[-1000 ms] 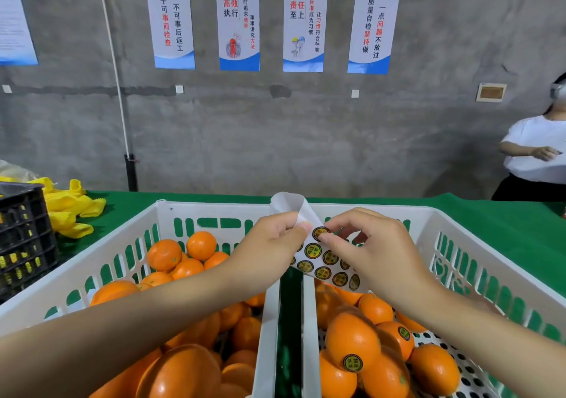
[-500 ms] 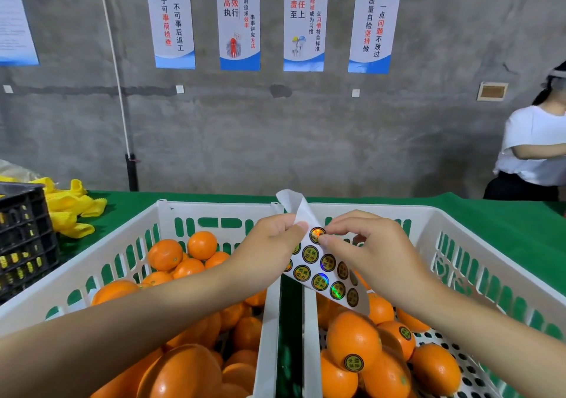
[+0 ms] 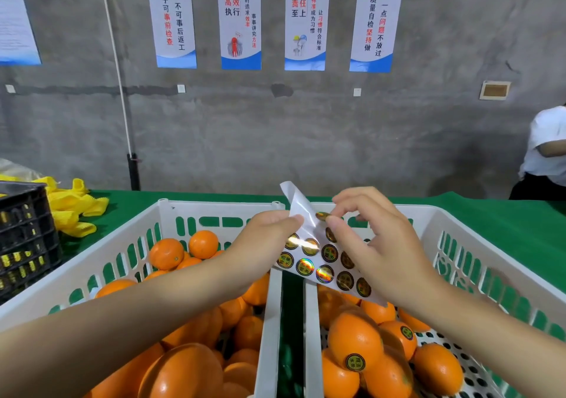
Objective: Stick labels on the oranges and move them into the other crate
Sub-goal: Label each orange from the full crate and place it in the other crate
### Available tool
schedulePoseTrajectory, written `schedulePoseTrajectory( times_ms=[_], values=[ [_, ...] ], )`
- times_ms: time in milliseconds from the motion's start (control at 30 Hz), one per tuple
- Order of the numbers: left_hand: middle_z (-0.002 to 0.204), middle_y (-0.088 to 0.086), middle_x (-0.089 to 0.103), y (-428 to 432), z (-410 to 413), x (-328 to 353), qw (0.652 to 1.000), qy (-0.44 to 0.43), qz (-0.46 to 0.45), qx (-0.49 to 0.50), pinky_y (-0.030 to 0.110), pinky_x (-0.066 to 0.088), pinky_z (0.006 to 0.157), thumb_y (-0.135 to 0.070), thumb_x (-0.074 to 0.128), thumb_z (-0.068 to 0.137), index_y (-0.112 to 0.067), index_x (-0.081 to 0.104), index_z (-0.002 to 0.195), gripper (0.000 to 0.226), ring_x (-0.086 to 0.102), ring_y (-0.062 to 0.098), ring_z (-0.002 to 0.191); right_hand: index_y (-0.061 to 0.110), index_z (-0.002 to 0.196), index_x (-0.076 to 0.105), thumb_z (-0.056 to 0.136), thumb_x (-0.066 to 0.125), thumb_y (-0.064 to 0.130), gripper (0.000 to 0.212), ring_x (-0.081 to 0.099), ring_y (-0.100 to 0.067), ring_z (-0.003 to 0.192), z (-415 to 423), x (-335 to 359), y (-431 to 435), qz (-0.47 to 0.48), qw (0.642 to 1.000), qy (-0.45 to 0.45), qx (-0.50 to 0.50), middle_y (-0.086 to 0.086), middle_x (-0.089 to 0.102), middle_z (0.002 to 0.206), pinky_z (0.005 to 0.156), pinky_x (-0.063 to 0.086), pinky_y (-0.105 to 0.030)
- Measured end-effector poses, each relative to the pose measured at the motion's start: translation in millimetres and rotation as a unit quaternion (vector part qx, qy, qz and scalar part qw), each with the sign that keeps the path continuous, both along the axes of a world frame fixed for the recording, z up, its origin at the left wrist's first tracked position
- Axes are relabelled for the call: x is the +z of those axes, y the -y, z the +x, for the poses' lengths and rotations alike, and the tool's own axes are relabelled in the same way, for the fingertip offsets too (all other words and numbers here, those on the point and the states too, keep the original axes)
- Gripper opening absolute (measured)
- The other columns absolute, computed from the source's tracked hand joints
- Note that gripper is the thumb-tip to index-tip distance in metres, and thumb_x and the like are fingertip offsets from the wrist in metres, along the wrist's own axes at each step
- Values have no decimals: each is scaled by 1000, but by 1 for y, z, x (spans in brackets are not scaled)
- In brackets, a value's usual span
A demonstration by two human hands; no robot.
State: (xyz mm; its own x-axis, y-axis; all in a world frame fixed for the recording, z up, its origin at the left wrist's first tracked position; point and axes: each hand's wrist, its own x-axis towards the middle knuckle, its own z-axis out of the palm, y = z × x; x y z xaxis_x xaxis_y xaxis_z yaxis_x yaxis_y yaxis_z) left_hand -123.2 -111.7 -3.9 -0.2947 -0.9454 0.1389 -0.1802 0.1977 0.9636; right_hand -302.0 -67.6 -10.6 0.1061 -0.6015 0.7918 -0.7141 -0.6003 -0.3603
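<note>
Filling the left crate, plain oranges lay heaped. Above the gap between the crates, the left hand pinched the label sheet by its upper edge, thumb and fingers curled on it. The right hand pinched one round label near the sheet's top between thumb and forefinger. In the right crate lay labelled oranges.
</note>
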Motion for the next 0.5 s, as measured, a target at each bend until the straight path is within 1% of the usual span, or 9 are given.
schedulePoseTrajectory(
  times_ms=[100, 167, 233, 300, 367, 400, 433, 467, 500],
  values=[
    [97, 6, 79, -6, -2, -1, 994, 10, 0, -109, 36, 60, 88, -29, 51, 104, -14, 74, 106, 28, 75, 22, 92, 36, 117, 57, 100, 45, 36, 21, 47, 1, 122, 0, 4, -1, 5, 999, 21, 29, 25, 53, 122, 99, 35, -13],
    [101, 8, 78, -16, -7, -5, 980, 32, 6, -195, 30, 59, 85, -29, 53, 104, -9, 74, 106, 29, 75, 22, 95, 44, 131, 50, 101, 40, 39, 32, 48, -2, 123, 0, 4, -1, 29, 998, 18, 45, 25, 57, 121, 104, 36, -25],
    [104, 10, 77, -23, -11, -8, 966, 41, 0, -255, 30, 58, 87, -29, 55, 101, -11, 76, 101, 28, 73, 22, 97, 47, 137, 45, 102, 37, 37, 37, 53, -6, 115, 1, 3, -1, 60, 996, 23, 65, 22, 64, 105, 103, 37, -35],
    [106, 15, 76, -27, -12, -8, 963, 30, 1, -268, 39, 58, 93, -30, 55, 98, -9, 76, 98, 29, 73, 30, 100, 48, 132, 50, 101, 37, 35, 36, 60, -7, 93, 0, 3, 1, 76, 993, 34, 82, 14, 65, 82, 93, 42, -36],
    [104, 23, 74, -26, -11, -8, 962, 46, -32, -267, 51, 54, 97, -28, 53, 102, 3, 71, 103, 36, 71, 37, 100, 49, 118, 59, 100, 42, 35, 29, 54, -10, 63, -1, 2, 3, 99, 987, 78, 102, 5, 57, 60, 65, 46, -31],
    [95, 25, 72, -25, -10, -7, 959, 65, -63, -268, 53, 55, 91, -28, 52, 103, 8, 67, 99, 39, 69, 38, 90, 47, 112, 63, 99, 47, 33, 25, 46, -8, 52, -2, 1, 4, 109, 984, 95, 108, 6, 51, 51, 54, 39, -25],
    [79, 27, 64, -24, -9, -7, 955, 83, -93, -270, 50, 53, 77, -28, 51, 104, 10, 62, 87, 43, 59, 36, 74, 45, 108, 65, 97, 50, 32, 22, 38, -4, 45, -3, 0, 6, 120, 982, 98, 108, 9, 46, 45, 48, 33, -19],
    [67, 25, 47, -24, -7, -6, 950, 99, -114, -274, 44, 43, 66, -29, 52, 104, 9, 54, 77, 47, 43, 35, 65, 43, 104, 67, 95, 53, 32, 20, 35, -3, 42, -4, -1, 7, 135, 980, 95, 108, 10, 45, 42, 45, 29, -14],
    [64, 21, 35, -23, -5, -3, 944, 117, -126, -281, 40, 33, 62, -30, 53, 104, 7, 49, 72, 50, 33, 35, 63, 44, 102, 68, 93, 54, 34, 19, 34, -2, 41, -4, -2, 8, 153, 977, 94, 112, 10, 46, 42, 44, 28, -13]
  ],
)
